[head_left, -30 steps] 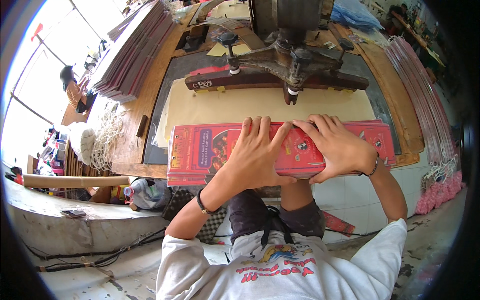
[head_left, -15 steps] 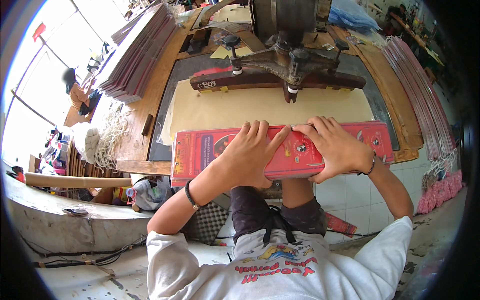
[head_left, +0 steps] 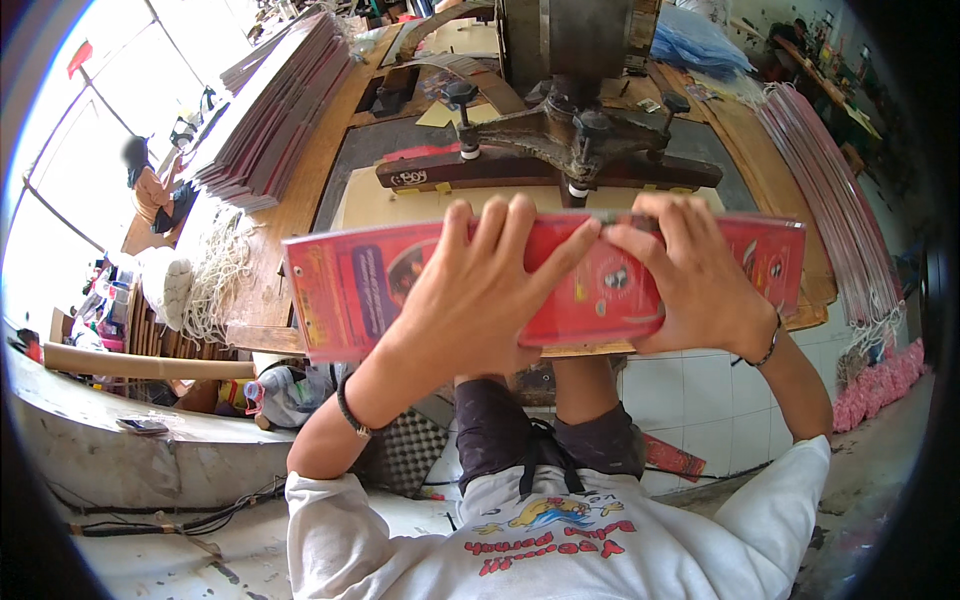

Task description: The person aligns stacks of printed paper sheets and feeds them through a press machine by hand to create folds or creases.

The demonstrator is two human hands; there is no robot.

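Note:
A long stack of red printed sheets [head_left: 590, 315] is held level above the near edge of the workbench, slightly blurred by motion. My left hand [head_left: 480, 285] grips its left-middle part, fingers over the far edge and thumb pointing toward the centre. Around the right-middle part is my right hand [head_left: 690, 275], with the thumb side almost touching the left thumb. Both sets of fingertips curl over the far long edge; the underside of the stack is hidden. Just beyond it stands a dark metal press [head_left: 585, 135] with a long crossbar over a tan board [head_left: 365, 200].
Flat bundles with reddish edges [head_left: 265, 110] are piled on the bench's left, beside white cords [head_left: 220, 270]. More bundles [head_left: 825, 190] hang or lean at the right. Blue plastic sheeting [head_left: 700, 40] lies far back. A person [head_left: 155, 190] sits at far left.
Both hands have raised the red stack from the bench's front edge toward me, so it looks larger. Its left end has swung a little to the left.

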